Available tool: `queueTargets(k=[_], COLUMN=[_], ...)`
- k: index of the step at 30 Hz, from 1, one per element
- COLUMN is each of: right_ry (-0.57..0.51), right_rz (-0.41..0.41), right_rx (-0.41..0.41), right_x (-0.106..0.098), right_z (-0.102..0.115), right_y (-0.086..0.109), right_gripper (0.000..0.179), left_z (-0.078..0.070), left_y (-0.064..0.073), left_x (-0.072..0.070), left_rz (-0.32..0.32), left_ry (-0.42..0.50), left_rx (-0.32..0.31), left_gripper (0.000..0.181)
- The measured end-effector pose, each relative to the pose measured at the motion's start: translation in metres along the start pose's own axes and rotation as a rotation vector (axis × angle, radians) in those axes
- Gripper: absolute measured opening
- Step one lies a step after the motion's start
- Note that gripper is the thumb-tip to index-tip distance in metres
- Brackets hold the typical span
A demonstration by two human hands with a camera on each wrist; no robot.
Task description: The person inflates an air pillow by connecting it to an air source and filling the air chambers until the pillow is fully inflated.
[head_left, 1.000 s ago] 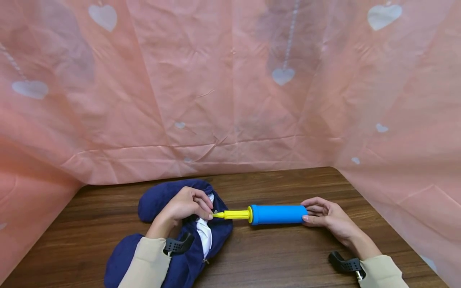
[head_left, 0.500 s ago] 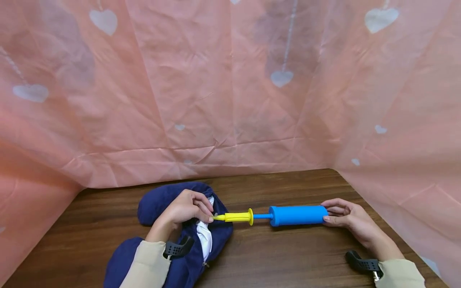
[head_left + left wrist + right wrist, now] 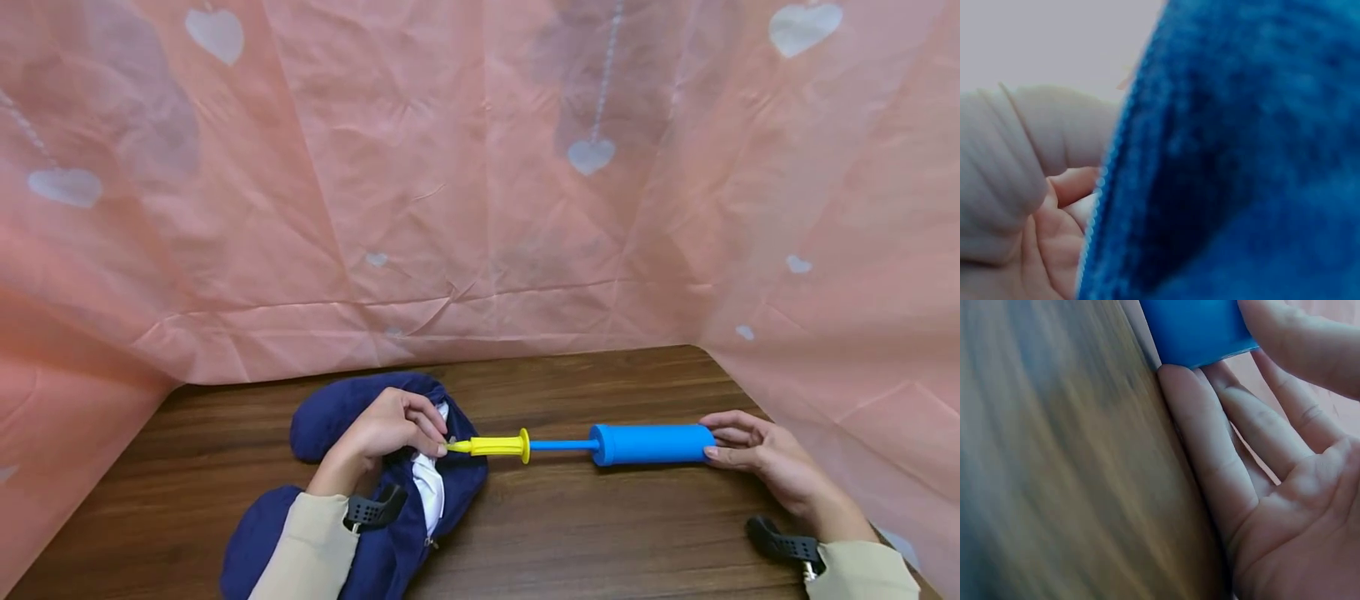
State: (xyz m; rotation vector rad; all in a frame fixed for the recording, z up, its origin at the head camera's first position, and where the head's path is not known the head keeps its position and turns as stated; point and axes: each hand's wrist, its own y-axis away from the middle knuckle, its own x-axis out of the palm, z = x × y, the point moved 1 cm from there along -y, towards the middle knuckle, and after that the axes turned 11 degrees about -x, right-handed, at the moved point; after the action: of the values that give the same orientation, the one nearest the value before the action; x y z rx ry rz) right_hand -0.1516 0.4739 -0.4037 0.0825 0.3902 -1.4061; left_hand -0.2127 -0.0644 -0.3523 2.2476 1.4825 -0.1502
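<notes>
A hand pump lies across the table, with a blue barrel (image 3: pixel 656 444), a thin blue rod (image 3: pixel 562 446) drawn out, and a yellow nozzle end (image 3: pixel 498 447). My right hand (image 3: pixel 757 450) grips the barrel's far right end between thumb and fingers; the right wrist view shows the fingertips at the barrel's end (image 3: pixel 1200 331). At the left, my left hand (image 3: pixel 390 425) pinches around the yellow tip, at the opening of a navy U-shaped neck pillow (image 3: pixel 333 408). White lining (image 3: pixel 429 496) shows through its unzipped slit. Navy fabric (image 3: pixel 1260 125) covers those fingertips in the left wrist view.
The brown wooden table (image 3: pixel 570 533) runs under everything. A pink curtain (image 3: pixel 480 208) with pale hearts stands behind it and along both sides. A zipper pull (image 3: pixel 430 543) hangs at the slit's near end. Each wrist wears a black camera mount (image 3: pixel 783 546).
My right hand has pulled the blue barrel to the right, away from the yellow end, and more of the rod shows between them. My left hand has stayed at the pillow.
</notes>
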Motion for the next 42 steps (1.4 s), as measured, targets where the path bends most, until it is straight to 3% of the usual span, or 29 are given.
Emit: queueTargets(k=[5,16,23,29,34,42], right_ry=[-0.024,0.091,0.032,0.062,0.077,-0.110], right_rz=[0.027,0.066,0.088,0.071,0.029,0.011], right_rx=[-0.005,-0.005,-0.017,-0.018,-0.016,-0.038], right_x=[0.019,0.073,0.092,0.084,0.061,0.016], right_z=[0.004,0.025,0.032,0.029,0.022,0.004], right_y=[-0.009,-0.028,-0.032,-0.030,-0.025,-0.010], right_gripper=[0.035,0.050,0.052,0.052,0.048,0.033], left_z=[0.003,0.004,0.001,-0.001,-0.003,-0.002], left_y=[0.002,0.005,0.006,0.007,0.008,0.011], left_x=[-0.003,-0.004,-0.004,-0.003,-0.004,-0.008], left_rz=[0.001,-0.005,-0.013,-0.020,-0.027,-0.032], left_ry=[0.008,0.009,0.000,-0.006,-0.007,-0.020], left_rx=[-0.006,-0.010,-0.004,-0.001,-0.006,0.006], left_gripper=[0.024,0.024,0.024,0.026,0.025,0.025])
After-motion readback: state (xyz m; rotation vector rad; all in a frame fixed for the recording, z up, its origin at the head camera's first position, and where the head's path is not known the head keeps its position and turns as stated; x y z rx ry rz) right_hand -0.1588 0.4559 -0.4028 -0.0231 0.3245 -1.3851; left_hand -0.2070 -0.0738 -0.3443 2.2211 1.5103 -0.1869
